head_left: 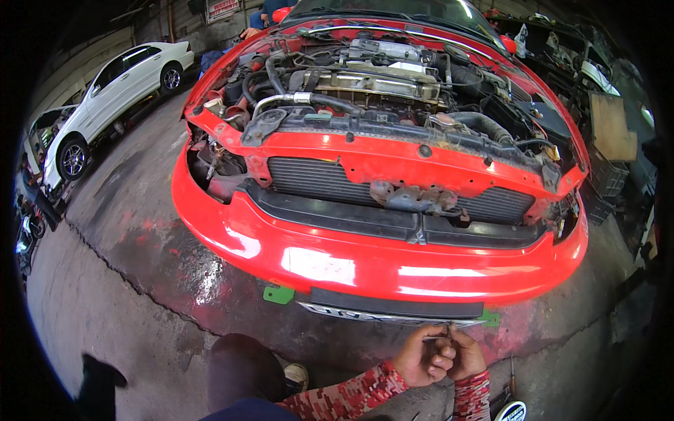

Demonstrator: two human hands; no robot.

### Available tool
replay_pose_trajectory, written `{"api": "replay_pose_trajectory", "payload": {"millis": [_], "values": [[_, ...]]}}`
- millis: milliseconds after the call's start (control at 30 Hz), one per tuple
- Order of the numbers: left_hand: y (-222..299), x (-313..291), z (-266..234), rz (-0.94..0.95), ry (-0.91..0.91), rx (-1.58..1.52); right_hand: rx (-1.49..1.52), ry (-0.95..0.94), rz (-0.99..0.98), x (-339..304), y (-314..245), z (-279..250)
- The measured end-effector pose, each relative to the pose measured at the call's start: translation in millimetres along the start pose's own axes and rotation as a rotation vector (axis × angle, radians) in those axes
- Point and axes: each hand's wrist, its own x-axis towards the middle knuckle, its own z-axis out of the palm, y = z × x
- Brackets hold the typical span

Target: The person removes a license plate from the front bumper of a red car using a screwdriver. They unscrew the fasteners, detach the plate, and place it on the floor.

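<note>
Both my hands meet just below the right part of a licence plate point(379, 317), under the red front bumper point(323, 265) of a car. My left hand point(421, 359) is closed, its fingers curled and its thumb and forefinger pinched around something small and thin. Beside it, my right hand point(466, 356) is also closed, fingertips together near the plate's lower edge. What lies between the fingertips is too small to name. A black strip point(393, 303) sits above the plate. Green bracket tabs point(279, 295) stick out at either side below the bumper.
The car's engine bay point(372, 84) is uncovered, and its headlight openings are bare. A screwdriver-like tool point(512, 379) and a round white-lidded tub point(511, 412) are on the floor at right. A white car point(123, 91) stands at far left. Boxes and clutter point(609, 130) line the right side.
</note>
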Motion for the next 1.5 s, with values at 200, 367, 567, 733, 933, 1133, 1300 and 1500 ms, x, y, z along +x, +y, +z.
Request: {"api": "replay_pose_trajectory", "payload": {"millis": [200, 367, 567, 733, 933, 1133, 1300, 1500], "values": [[23, -25, -8, 0.055, 0.341, 0.563, -0.176, 0.162, -0.191, -1, 10, 9], [23, -17, -20, 0.64, 0.521, 1.655, -0.252, 0.271, -0.236, 0, 9, 9], [4, -1, -21, 1.272, 0.452, 2.2, -0.326, 0.393, -0.37, 6, 14, 13], [-18, 22, -24, 1.239, 0.491, 1.815, -0.427, 0.366, -0.478, 4, 14, 18], [-19, 28, -35, 1.291, 0.529, 1.865, -0.494, 0.412, -0.403, -5, 5, 26], [-38, 19, -52, 1.215, 0.455, 2.042, -0.587, 0.412, -0.468, 0, 6, 20], [-37, 13, -49, 0.989, 0.567, 1.337, -0.449, 0.479, -0.51, 8, 15, 23], [-10, 2, -36, 0.976, 0.457, 1.027, -0.596, 0.478, -0.566, 12, 18, 32]]}}
